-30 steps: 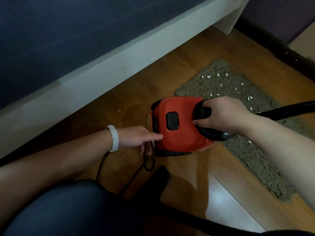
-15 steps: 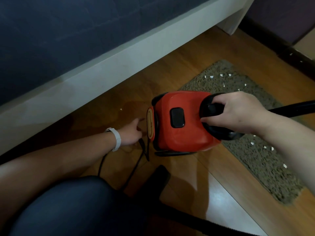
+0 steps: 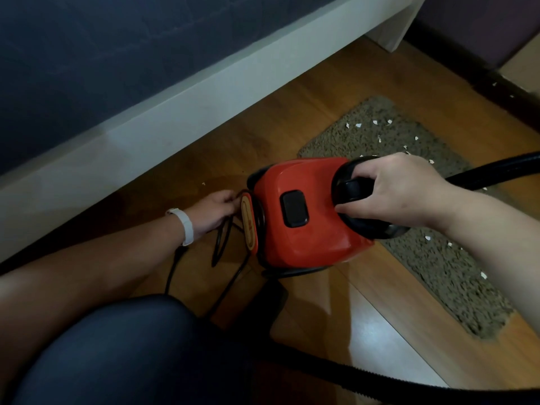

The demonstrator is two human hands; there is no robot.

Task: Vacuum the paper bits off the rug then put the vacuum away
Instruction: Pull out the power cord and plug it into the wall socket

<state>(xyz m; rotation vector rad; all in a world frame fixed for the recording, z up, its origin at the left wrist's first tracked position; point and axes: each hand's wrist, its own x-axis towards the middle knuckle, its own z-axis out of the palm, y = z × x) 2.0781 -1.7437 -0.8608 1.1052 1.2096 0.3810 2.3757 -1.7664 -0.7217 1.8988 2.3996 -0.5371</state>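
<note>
A small red vacuum [image 3: 304, 211] with a black button on top stands on the wood floor at the near corner of a brown shaggy rug [image 3: 432, 258]. My right hand [image 3: 391, 194] grips its black carry handle. My left hand [image 3: 213, 211], with a white wristband, is at the vacuum's rear end, its fingers closed around the black power cord [image 3: 222, 241] that loops on the floor. White paper bits [image 3: 380, 138] lie scattered over the rug. The black hose [image 3: 496, 171] leaves the vacuum to the right.
A low white bed frame [image 3: 175, 112] with a dark mattress runs diagonally along the left. My knee in dark fabric [image 3: 122, 355] fills the lower left. More black hose [image 3: 350, 372] crosses the floor at the bottom. A dark skirting and some paper bits lie at the far right.
My left hand has left the vacuum's side, gone to its rear end and closed on the cord. My right hand has kept the handle while the vacuum shifted slightly.
</note>
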